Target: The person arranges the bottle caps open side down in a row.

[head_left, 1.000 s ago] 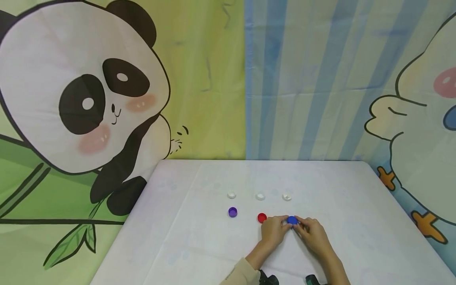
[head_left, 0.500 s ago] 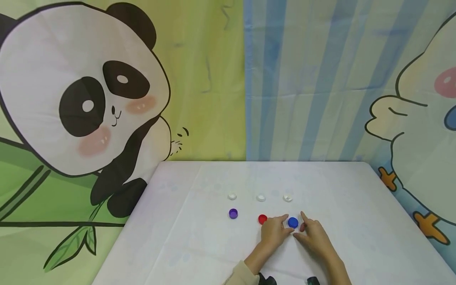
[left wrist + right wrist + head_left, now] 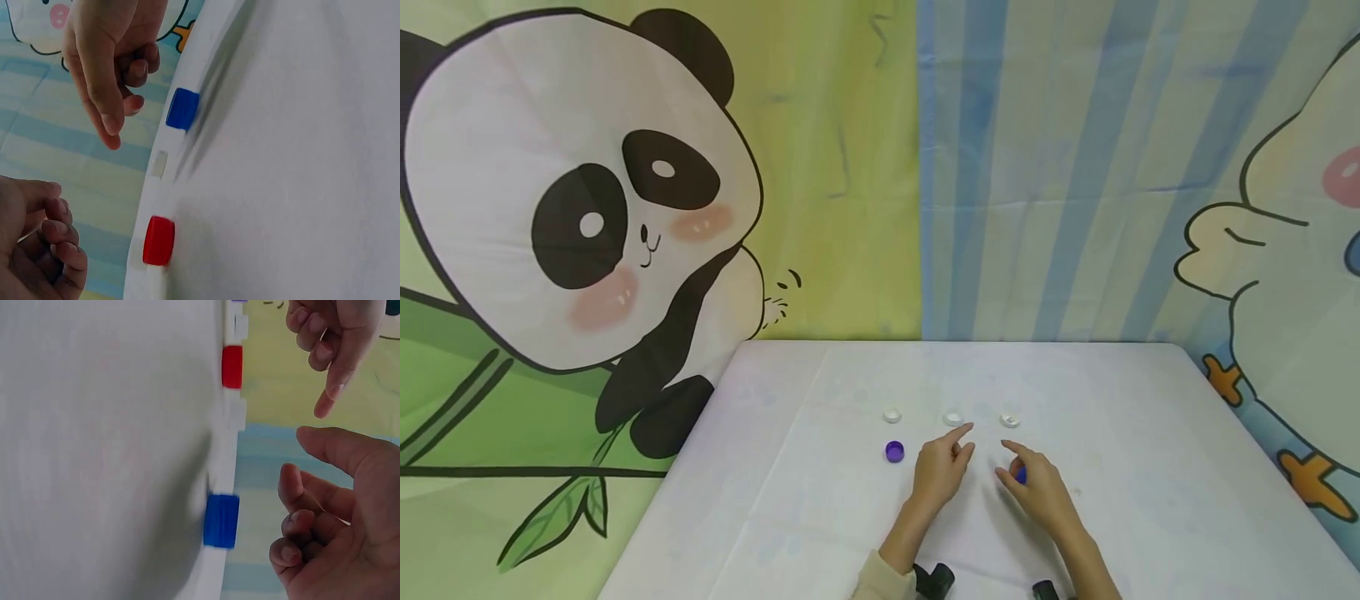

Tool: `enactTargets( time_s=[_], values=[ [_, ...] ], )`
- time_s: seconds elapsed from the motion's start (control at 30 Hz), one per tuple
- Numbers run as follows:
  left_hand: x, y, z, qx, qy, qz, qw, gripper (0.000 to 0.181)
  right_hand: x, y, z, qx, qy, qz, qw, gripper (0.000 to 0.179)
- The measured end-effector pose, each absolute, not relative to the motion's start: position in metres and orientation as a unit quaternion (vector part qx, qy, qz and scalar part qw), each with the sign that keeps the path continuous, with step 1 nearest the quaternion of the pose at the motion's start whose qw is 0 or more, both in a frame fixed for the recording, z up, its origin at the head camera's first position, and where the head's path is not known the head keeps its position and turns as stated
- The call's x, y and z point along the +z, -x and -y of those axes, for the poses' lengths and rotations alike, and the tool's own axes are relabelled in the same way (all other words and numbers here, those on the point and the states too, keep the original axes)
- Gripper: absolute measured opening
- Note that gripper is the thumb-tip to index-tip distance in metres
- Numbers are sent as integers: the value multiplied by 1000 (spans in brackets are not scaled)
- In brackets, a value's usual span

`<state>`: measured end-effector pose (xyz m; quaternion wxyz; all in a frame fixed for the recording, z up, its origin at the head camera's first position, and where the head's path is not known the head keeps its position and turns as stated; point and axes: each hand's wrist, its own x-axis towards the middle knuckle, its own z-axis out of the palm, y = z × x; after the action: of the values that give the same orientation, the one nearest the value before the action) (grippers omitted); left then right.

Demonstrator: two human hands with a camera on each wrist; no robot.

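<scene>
A blue bottle cap (image 3: 1021,474) rests on the white table, partly hidden behind my right hand (image 3: 1039,490) in the head view. That hand is above it, thumb and index finger apart, holding nothing. To its left, my left hand (image 3: 938,471) hovers with the index finger extended and the other fingers loosely bent. It hides the red cap in the head view. Both wrist views show the red cap (image 3: 159,241) and the blue cap (image 3: 221,521) on the tabletop, apart from all fingers. Farther left lies a purple cap (image 3: 894,452).
Three small white ring-like caps form a row behind the coloured ones: left white cap (image 3: 892,414), middle white cap (image 3: 952,417) and right white cap (image 3: 1010,421). A curtain with a printed panda (image 3: 587,200) hangs behind the table (image 3: 805,517).
The hands let go of the blue cap, which stays on the table. The right hand then draws slightly left over it, while the left hand moves left and away, covering the red cap.
</scene>
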<state>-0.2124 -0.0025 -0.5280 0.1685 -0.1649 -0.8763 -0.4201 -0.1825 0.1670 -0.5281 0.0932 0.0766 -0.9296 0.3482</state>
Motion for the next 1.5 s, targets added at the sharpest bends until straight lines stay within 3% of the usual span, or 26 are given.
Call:
enactTargets(
  time_s=[0.23, 0.47, 0.6, 0.77, 1.07, 1.5],
  values=[
    [-537, 217, 35, -469, 133, 860, 151, 30, -534, 184, -139, 360, -97, 922, 101, 41],
    [-552, 217, 49, -482, 168, 856, 79, 31, -545, 189, -122, 381, -116, 904, 156, 40],
    [-561, 218, 49, -481, 176, 857, 60, 31, -554, 193, -119, 409, -107, 896, 139, 37],
    [-569, 218, 47, -467, 172, 865, 63, 31, -563, 192, -119, 445, -69, 887, 104, 33],
    [-570, 220, 45, -426, 161, 884, 104, 29, -573, 195, -119, 450, -86, 875, 157, 29],
    [-572, 220, 43, -416, 153, 889, 113, 26, -574, 197, -120, 439, -83, 883, 145, 26]
  ],
)
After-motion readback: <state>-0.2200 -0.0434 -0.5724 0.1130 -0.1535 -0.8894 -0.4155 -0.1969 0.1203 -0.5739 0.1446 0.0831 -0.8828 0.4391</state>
